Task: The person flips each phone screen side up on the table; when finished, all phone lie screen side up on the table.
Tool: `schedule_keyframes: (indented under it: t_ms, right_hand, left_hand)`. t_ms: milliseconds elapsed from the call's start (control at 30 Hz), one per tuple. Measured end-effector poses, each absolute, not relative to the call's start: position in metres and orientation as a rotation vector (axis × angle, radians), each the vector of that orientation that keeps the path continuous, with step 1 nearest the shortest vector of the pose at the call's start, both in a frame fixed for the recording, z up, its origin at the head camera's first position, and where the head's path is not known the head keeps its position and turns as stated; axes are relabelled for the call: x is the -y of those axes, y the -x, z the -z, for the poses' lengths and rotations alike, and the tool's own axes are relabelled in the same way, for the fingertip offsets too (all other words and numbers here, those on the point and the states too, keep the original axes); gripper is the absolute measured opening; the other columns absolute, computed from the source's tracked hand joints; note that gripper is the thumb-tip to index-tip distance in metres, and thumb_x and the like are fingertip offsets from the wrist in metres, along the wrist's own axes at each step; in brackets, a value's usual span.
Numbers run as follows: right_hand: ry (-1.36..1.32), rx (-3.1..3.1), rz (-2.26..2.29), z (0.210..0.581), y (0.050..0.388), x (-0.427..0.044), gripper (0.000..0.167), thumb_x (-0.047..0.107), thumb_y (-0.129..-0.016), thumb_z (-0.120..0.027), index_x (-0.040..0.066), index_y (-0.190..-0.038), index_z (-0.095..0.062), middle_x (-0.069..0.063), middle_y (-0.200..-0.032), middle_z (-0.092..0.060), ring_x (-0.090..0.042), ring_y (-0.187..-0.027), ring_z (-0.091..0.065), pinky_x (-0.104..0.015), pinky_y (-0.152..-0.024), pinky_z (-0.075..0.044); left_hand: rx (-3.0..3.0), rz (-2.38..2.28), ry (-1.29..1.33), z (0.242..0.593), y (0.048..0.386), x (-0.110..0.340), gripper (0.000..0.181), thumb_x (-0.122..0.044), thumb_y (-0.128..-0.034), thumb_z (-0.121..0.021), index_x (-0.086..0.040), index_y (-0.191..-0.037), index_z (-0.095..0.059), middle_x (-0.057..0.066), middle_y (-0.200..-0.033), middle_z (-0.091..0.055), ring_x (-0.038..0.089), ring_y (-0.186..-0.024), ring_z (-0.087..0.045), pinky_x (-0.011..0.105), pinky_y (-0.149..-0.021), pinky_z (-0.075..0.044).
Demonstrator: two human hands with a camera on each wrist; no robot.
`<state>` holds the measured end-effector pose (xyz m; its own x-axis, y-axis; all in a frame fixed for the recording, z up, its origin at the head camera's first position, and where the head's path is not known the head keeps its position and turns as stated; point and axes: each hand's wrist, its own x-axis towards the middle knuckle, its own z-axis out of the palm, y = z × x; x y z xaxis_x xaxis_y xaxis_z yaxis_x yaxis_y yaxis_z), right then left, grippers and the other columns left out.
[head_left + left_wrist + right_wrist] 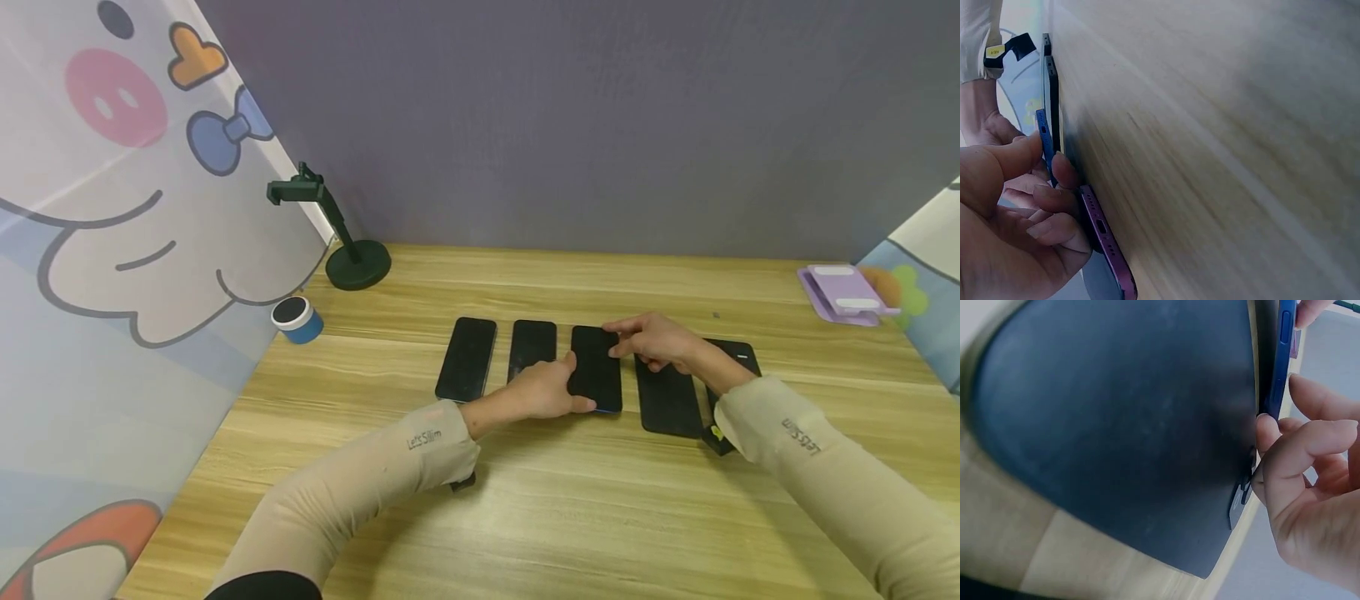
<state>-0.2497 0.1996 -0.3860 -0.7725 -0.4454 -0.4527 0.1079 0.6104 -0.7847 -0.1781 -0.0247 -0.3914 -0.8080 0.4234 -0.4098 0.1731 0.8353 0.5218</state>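
Note:
A black-faced smartphone with a blue edge [597, 371] lies third from the left in a row of several dark phones. My left hand [543, 390] pinches its lower left part, thumb on the screen side; in the left wrist view its blue edge [1042, 130] appears slightly raised. At the upper right edge, my right hand [656, 340] pinches the same phone, its fingers close to the blue side [1282, 356] in the right wrist view. Under my left hand is a phone with a purple edge [1107, 240]. My right hand reaches over a dark phone [667, 404].
Another phone [467, 358] lies at the row's left end, and one [741, 354] is partly under my right forearm. Behind stand a dark green phone stand [358, 264] and a blue-white jar [302, 325]. A purple folding stand [847, 292] sits far right.

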Motion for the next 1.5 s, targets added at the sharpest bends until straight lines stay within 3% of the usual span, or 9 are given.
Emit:
schedule_keyframes:
  t_ms: [67, 267, 500, 667, 833, 1133, 1333, 1400, 1500]
  right_hand:
    - [0.268, -2.206, 1.12, 0.386, 0.25, -0.2, 0.062, 0.014, -0.098, -0.062, 0.004, -0.155, -0.038, 0.008, -0.056, -0.031, -0.008, -0.044, -0.022, -0.027, -0.048, -0.029]
    - [0.29, -2.233, 1.089, 0.382, 0.251, -0.201, 0.061, 0.013, -0.099, -0.062, 0.005, -0.154, -0.038, 0.003, -0.061, -0.043, -0.008, -0.044, -0.021, -0.028, -0.047, -0.029]
    - [0.336, -2.313, 1.067, 0.377, 0.25, -0.199, 0.06, 0.016, -0.098, -0.064, 0.005, -0.153, -0.042, -0.011, -0.096, -0.068, -0.009, -0.044, -0.023, -0.03, -0.046, -0.033]
    - [0.338, -2.325, 1.041, 0.381, 0.248, -0.2, 0.059, 0.017, -0.099, -0.064, 0.006, -0.153, -0.042, 0.001, -0.06, -0.044, -0.009, -0.043, -0.023, -0.029, -0.045, -0.034]
    - [0.349, -2.334, 1.036, 0.383, 0.247, -0.199, 0.059, 0.016, -0.099, -0.063, 0.006, -0.153, -0.042, 0.004, -0.059, -0.039, -0.009, -0.043, -0.023, -0.029, -0.045, -0.033]
    - [0.346, -2.342, 1.012, 0.386, 0.247, -0.199, 0.059, 0.017, -0.098, -0.064, 0.006, -0.152, -0.043, -0.004, -0.077, -0.058, -0.009, -0.045, -0.024, -0.028, -0.045, -0.033]
    - [0.357, -2.361, 0.974, 0.387, 0.248, -0.198, 0.059, 0.02, -0.098, -0.066, 0.007, -0.151, -0.045, -0.008, -0.084, -0.061, -0.009, -0.044, -0.027, -0.029, -0.046, -0.036]
    - [0.369, -2.369, 0.958, 0.387, 0.249, -0.197, 0.059, 0.021, -0.098, -0.066, 0.006, -0.151, -0.045, -0.008, -0.088, -0.065, -0.008, -0.044, -0.028, -0.03, -0.045, -0.037]
    - [0.367, -2.376, 0.945, 0.388, 0.249, -0.197, 0.059, 0.021, -0.097, -0.067, 0.006, -0.151, -0.046, -0.007, -0.081, -0.061, -0.009, -0.043, -0.028, -0.029, -0.045, -0.037]
  left_hand:
    - [-2.5, -0.595, -0.429, 0.39, 0.177, 0.022, 0.092, -0.049, -0.0936, -0.067, -0.008, -0.161, -0.019, 0.011, -0.127, -0.07, 0.011, -0.046, -0.051, 0.023, -0.048, -0.039]
    - [-2.531, -0.473, -0.4, 0.388, 0.178, 0.014, 0.098, -0.053, -0.091, -0.068, -0.011, -0.162, -0.015, 0.005, -0.075, -0.071, 0.011, -0.038, -0.038, 0.024, -0.04, -0.033]
    - [-2.568, -0.378, -0.428, 0.383, 0.181, 0.011, 0.095, -0.052, -0.0927, -0.067, -0.008, -0.161, -0.019, 0.009, -0.097, -0.076, 0.011, -0.04, -0.042, 0.024, -0.042, -0.035]
    - [-2.534, -0.33, -0.428, 0.382, 0.181, 0.007, 0.098, -0.055, -0.0917, -0.067, -0.006, -0.161, -0.017, 0.008, -0.099, -0.075, 0.012, -0.046, -0.048, 0.025, -0.046, -0.04]
    - [-2.553, -0.227, -0.406, 0.381, 0.179, 0.004, 0.1, -0.061, -0.0893, -0.066, -0.009, -0.161, -0.019, 0.007, -0.119, -0.073, 0.014, -0.06, -0.059, 0.027, -0.053, -0.048]
    - [-2.558, -0.042, -0.457, 0.376, 0.173, 0.0, 0.099, -0.064, -0.0893, -0.063, -0.01, -0.161, -0.022, -0.003, -0.068, -0.068, 0.01, -0.044, -0.043, 0.023, -0.043, -0.04]
    - [-2.581, -0.07, -0.521, 0.375, 0.175, 0.002, 0.095, -0.063, -0.0899, -0.063, -0.017, -0.161, -0.022, -0.004, -0.063, -0.062, 0.009, -0.039, -0.029, 0.024, -0.039, -0.031]
    - [-2.603, -0.072, -0.561, 0.376, 0.175, 0.003, 0.093, -0.063, -0.0905, -0.063, -0.02, -0.162, -0.021, -0.003, -0.067, -0.065, 0.01, -0.042, -0.033, 0.023, -0.04, -0.032]
    - [-2.666, -0.052, -0.645, 0.379, 0.173, 0.006, 0.087, -0.061, -0.0914, -0.062, -0.022, -0.16, -0.026, -0.001, -0.091, -0.075, 0.011, -0.072, -0.063, 0.022, -0.045, -0.041]
